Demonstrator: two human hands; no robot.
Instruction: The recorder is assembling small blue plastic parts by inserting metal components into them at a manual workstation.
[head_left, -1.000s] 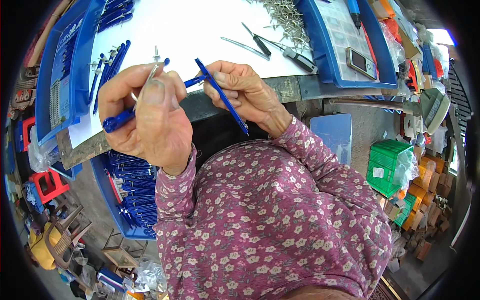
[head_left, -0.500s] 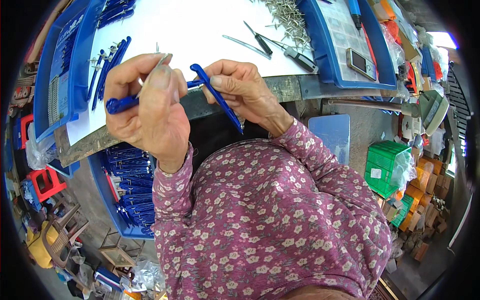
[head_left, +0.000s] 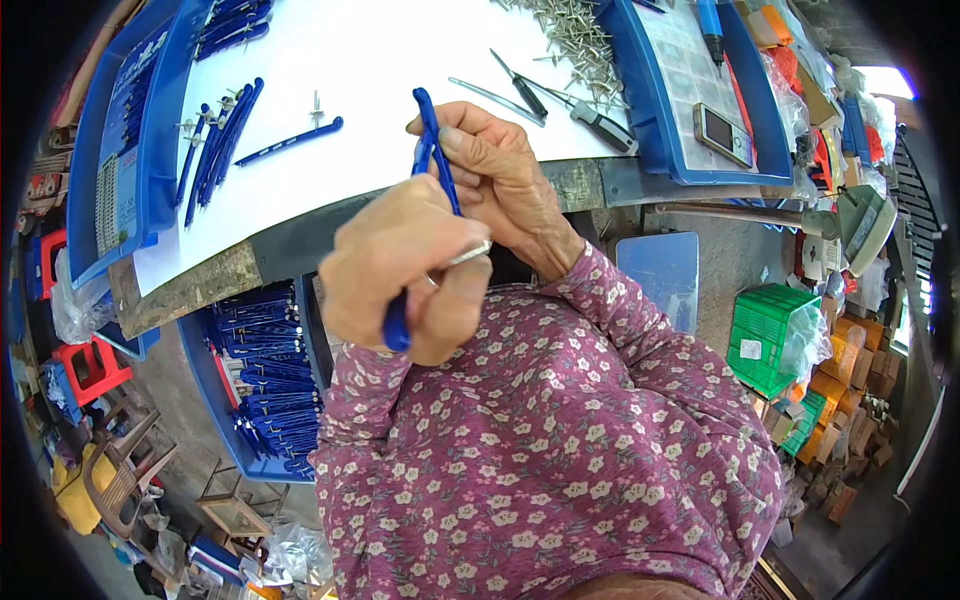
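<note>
- Cluttered workshop: grey floor (head_left: 185,385), red plastic stool (head_left: 97,370) at left, green plastic crate (head_left: 770,335) at right.
- Worn, dark-edged bench (head_left: 300,240), mostly covered by a white sheet (head_left: 400,55).
- Left hand (head_left: 410,270): grip closed around a blue plastic rod with a rounded end (head_left: 397,325); the end pokes out below the fist. A thin silver metal piece (head_left: 468,253) sits at the same fingers. Hand partly blurred; most of the rod hidden.
- Right hand (head_left: 500,175): narrow grip, thumb and fingers pinching a slim blue plastic strip with a rounded head (head_left: 429,125). Head points away from the body, other end runs down behind the left hand.
- Both held pieces are in front of the torso, over the bench's near edge. Hands very close; can't tell if the two pieces are joined.
- On the sheet: single blue strip with an upright silver pin (head_left: 290,143), left of the hands; row of similar blue strips (head_left: 225,140) further left.
- Far right: heap of silver metal pins (head_left: 575,45), grey-and-black-handled screwdriver (head_left: 605,130) near it.
- Blue plastic bin (head_left: 205,375) full of blue strips, below bench level, left.
</note>
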